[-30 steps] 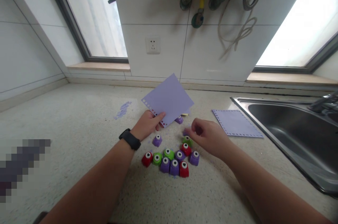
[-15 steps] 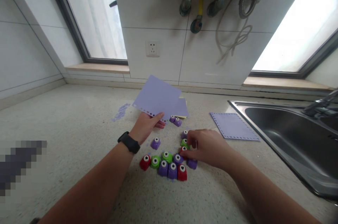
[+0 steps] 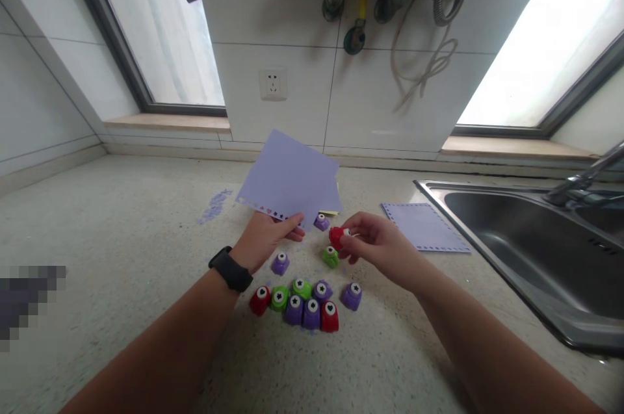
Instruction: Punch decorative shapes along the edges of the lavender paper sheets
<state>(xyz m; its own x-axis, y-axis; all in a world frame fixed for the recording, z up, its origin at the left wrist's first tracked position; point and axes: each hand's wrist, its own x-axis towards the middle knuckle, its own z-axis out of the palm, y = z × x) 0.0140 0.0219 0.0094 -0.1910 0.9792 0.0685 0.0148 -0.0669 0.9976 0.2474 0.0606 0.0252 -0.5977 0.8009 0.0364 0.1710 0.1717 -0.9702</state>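
Tilted up from the counter, a sheet of purple paper with small shapes punched along its lower edge is pinched in my left hand. My right hand grips a red craft punch between thumb and fingers, just right of the paper's lower corner. Below it stands a green craft punch. A purple punch sits beside my left wrist. Nearer to me, several purple, green and red punches form a cluster, with another purple punch a little to the right.
A second purple sheet, punched around its edges, lies flat beside the steel sink. Purple paper bits are scattered left of my left hand. More paper lies behind the held sheet. A tiled wall with a socket rises behind.
My right hand has lifted the red punch from among the others and brought it up near the paper. My left hand still holds the sheet. The whole view has shifted slightly.
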